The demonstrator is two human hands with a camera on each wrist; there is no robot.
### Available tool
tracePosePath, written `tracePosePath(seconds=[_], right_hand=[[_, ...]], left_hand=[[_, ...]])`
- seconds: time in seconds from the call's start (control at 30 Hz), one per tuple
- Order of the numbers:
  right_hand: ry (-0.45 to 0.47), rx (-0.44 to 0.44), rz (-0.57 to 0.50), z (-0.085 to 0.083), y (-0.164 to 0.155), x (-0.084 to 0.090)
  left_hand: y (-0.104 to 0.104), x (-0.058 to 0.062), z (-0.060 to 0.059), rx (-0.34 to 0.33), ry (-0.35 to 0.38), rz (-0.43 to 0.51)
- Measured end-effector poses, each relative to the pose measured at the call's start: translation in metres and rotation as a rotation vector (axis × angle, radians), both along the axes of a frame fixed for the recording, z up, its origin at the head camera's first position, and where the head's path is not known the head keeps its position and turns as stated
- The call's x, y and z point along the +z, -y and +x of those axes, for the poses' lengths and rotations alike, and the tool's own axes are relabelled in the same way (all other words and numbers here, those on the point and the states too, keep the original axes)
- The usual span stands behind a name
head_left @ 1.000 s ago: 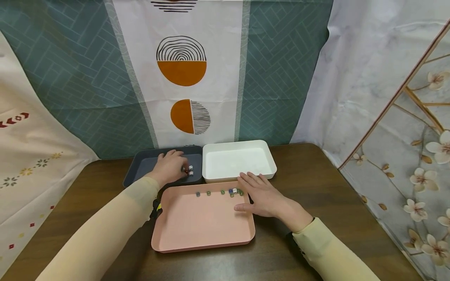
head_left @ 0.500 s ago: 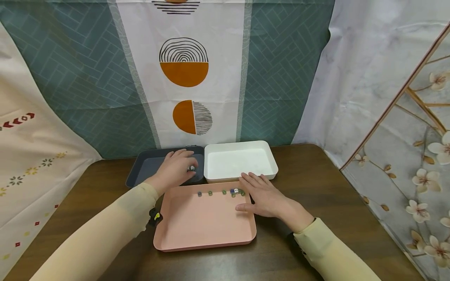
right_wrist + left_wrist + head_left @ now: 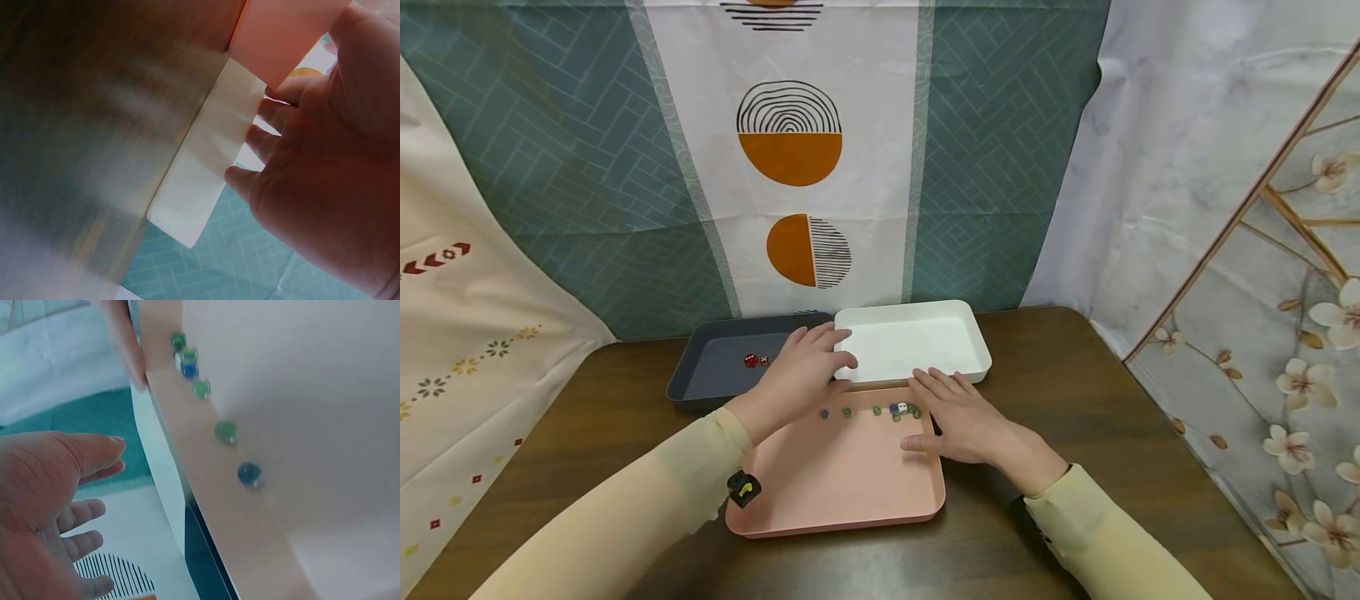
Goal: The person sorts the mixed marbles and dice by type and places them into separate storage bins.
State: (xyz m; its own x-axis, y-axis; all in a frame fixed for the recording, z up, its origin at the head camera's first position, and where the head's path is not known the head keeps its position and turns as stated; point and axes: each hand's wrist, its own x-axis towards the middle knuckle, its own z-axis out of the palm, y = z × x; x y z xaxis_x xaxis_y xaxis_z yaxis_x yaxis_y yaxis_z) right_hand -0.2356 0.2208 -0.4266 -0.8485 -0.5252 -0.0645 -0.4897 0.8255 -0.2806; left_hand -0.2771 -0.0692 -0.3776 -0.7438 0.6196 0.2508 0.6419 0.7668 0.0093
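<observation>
My left hand (image 3: 801, 371) hovers where the dark blue tray (image 3: 700, 379), the white tray (image 3: 910, 342) and the pink tray (image 3: 842, 483) meet. Its fingers are spread and relaxed, and the left wrist view shows nothing held. Two red dice (image 3: 750, 360) lie in the dark tray beside that hand, which hides the tray's right part. Along the pink tray's far side lie a blue glass marble (image 3: 249, 474), several green marbles (image 3: 226, 432) and a white die (image 3: 902, 408). My right hand (image 3: 962, 421) rests with straight fingers over the pink tray's right rim, fingertips at the white tray's near edge.
All three trays stand on a brown wooden table (image 3: 1030, 358). A patterned cloth (image 3: 992, 167) hangs behind them. Pale cloths border the table at left and right.
My left hand has moved right and slightly nearer, out of the dark tray, uncovering the red dice. Its curled fingers have spread. The right hand stays still.
</observation>
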Motion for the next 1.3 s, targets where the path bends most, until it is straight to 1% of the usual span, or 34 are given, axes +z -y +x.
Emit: tracePosePath(seconds=[0.1, 0.2, 0.3, 0.37, 0.43, 0.57, 0.7, 0.97, 1.17, 1.3], right_hand=[[-0.012, 0.001, 0.006, -0.002, -0.001, -0.004], [-0.009, 0.005, 0.0, -0.002, -0.001, -0.004], [-0.004, 0.009, 0.0, 0.0, -0.001, -0.001], [-0.007, 0.014, -0.005, 0.001, -0.001, 0.0], [-0.01, 0.014, 0.0, 0.001, -0.001, 0.0], [-0.005, 0.017, 0.001, 0.001, 0.0, 0.0], [-0.013, 0.02, -0.002, 0.001, 0.0, -0.001], [-0.025, 0.028, -0.014, 0.001, -0.001, -0.001], [-0.039, 0.03, -0.004, -0.001, -0.001, -0.001], [-0.048, 0.036, 0.001, -0.001, -0.001, -0.002]], left_hand=[[-0.007, -0.001, 0.006, -0.043, 0.005, 0.009], [-0.014, -0.004, 0.01, -0.092, 0.002, 0.013], [-0.02, -0.009, 0.012, -0.124, -0.011, -0.015], [-0.025, -0.012, 0.013, -0.134, -0.008, -0.032], [-0.028, -0.015, 0.014, -0.137, 0.006, -0.053], [-0.036, -0.02, 0.017, -0.148, 0.055, -0.052], [-0.043, -0.023, 0.019, -0.154, 0.078, -0.058], [-0.056, -0.027, 0.019, -0.143, 0.083, -0.092], [-0.062, -0.034, 0.017, -0.137, 0.08, -0.106], [-0.064, -0.037, 0.015, -0.109, 0.064, -0.128]])
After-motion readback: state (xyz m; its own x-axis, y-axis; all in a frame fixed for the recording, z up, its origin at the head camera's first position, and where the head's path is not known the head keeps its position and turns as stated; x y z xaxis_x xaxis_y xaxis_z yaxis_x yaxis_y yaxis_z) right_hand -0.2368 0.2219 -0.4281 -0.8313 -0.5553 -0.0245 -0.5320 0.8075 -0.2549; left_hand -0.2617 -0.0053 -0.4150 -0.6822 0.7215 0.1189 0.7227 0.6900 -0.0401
